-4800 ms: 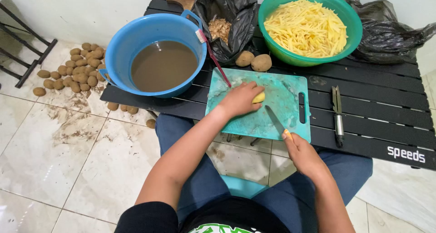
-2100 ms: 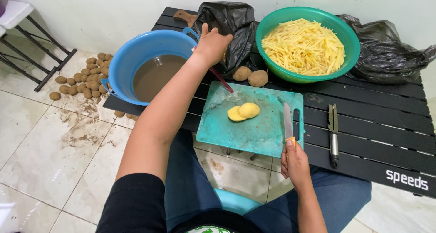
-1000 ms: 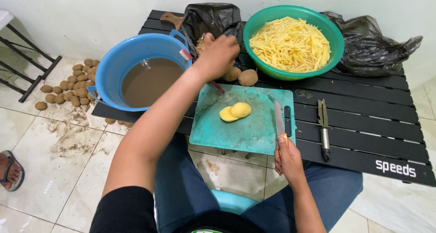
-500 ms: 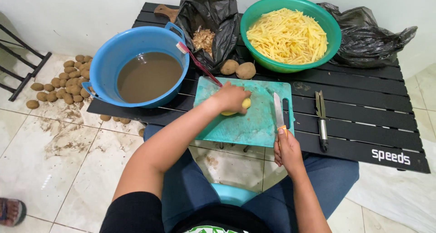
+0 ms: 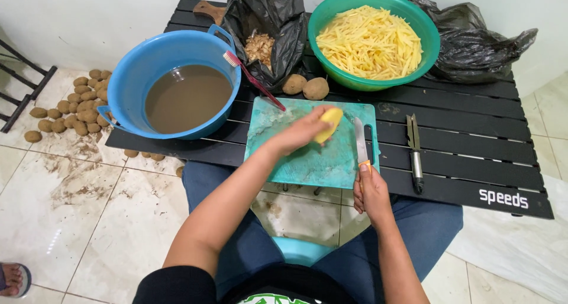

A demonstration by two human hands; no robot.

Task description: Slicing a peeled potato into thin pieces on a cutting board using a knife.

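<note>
Left hand [image 5: 299, 135] grasping peeled yellow potato half [image 5: 329, 121], lifted over teal plastic cutting board [image 5: 296, 162] at desk's near edge. Right hand [image 5: 370, 191] clenched around orange-handled knife [image 5: 360, 144], blade resting flat, ready for slicing.

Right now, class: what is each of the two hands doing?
Left hand: closed on a peeled potato piece above the cutting board.
Right hand: closed on the knife.

Two unpeeled potatoes [image 5: 306, 87] and a toothbrush [image 5: 253, 81] crowd the cutting board's [image 5: 307, 162] far edge.
</note>
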